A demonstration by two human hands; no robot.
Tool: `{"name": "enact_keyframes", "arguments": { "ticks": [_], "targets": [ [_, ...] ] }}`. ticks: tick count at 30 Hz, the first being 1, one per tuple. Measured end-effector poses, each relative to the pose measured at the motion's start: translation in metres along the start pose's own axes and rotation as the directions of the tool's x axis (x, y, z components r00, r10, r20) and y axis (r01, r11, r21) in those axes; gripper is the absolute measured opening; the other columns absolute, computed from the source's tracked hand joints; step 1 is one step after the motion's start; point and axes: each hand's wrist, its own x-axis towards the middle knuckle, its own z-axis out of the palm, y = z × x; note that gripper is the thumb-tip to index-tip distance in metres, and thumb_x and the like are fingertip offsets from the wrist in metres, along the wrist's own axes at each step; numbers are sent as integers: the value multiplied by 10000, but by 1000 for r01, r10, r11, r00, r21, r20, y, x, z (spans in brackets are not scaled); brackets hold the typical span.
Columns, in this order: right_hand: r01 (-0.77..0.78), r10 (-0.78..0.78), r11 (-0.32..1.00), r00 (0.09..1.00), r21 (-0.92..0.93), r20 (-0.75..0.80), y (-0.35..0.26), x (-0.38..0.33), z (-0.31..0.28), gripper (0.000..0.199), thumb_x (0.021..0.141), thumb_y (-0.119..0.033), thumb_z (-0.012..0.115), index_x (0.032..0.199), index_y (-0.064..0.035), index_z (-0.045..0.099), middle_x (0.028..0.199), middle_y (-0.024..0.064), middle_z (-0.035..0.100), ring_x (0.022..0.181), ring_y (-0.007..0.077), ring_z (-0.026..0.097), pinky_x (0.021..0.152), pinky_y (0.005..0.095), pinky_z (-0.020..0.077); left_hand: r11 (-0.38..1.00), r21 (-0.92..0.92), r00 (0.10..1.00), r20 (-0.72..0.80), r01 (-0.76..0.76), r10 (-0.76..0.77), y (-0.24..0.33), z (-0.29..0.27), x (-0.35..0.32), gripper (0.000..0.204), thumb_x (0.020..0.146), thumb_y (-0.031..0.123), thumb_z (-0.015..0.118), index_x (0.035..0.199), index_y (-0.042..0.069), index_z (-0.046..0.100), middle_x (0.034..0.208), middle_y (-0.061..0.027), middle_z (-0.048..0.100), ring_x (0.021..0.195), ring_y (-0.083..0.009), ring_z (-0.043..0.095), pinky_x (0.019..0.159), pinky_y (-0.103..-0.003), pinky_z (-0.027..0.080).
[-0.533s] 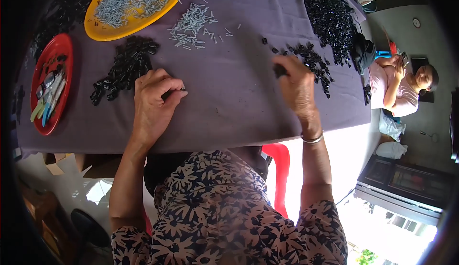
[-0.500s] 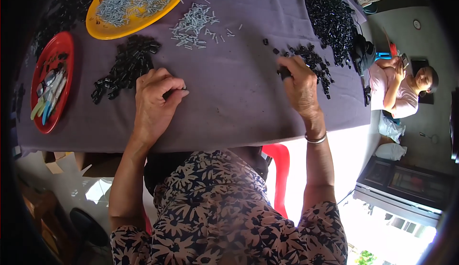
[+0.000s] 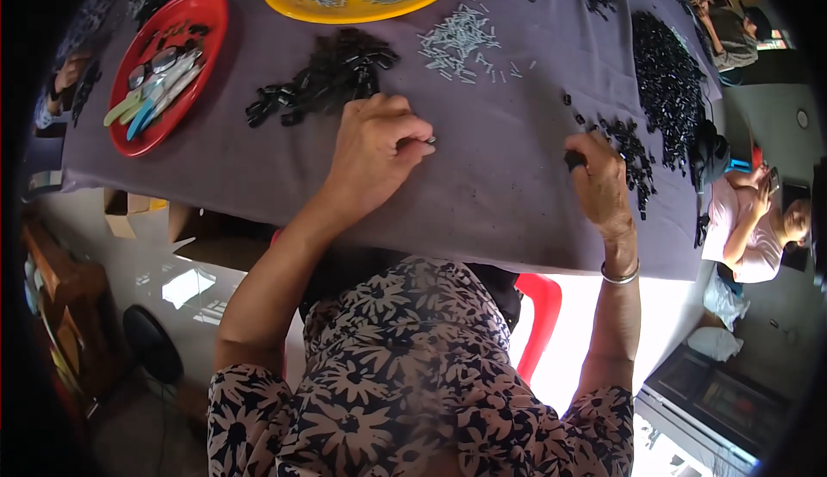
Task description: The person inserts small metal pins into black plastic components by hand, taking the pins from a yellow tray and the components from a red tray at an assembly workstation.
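Note:
My left hand [image 3: 379, 145] is closed in a pinch above the cloth, beside a pile of black plastic pieces [image 3: 297, 94]. A tiny pale glint shows at its thumb tip; the rest of what it holds is hidden. My right hand [image 3: 603, 180], with a bangle at the wrist, is closed with a small black piece [image 3: 575, 160] at its thumb and fingers. Just beyond it lies a scatter of smaller black pieces [image 3: 636, 163]. Between the hands and farther off is a loose pile of thin silvery metal pins [image 3: 459, 42].
A yellow plate [image 3: 362, 14] of pins stands at the far side. On the left, a red plate [image 3: 215, 38] holds knives and glasses. A large heap of black pieces [image 3: 665, 81] lies at the right edge. A person [image 3: 749, 236] sits beyond with a phone.
The view has turned, so the table's things sit farther right in the picture. My right hand has drawn slightly back from the small black pieces. The left hand keeps its pinch.

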Motion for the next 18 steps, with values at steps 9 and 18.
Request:
{"name": "enact_keyframes", "arguments": {
  "ticks": [9,18],
  "targets": [
    [182,-149,724,983,666,-107,-97,46,76,238,854,133,587,1022,-10,673,928,48,636,839,136,617,761,250,491,999,41,999,27,16,-17,-5,2,-5,161,718,77,791,827,93,674,802,-4,570,821,-211,545,836,-356,367],
    [166,-83,788,983,593,-166,-105,38,85,220,822,135,659,978,-17,692,909,50,659,827,144,644,740,262,515,999,22,999,3,43,-43,-2,2,-4,96,705,79,760,757,110,686,772,0,577,819,-214,549,804,-387,373]
  ]
}}
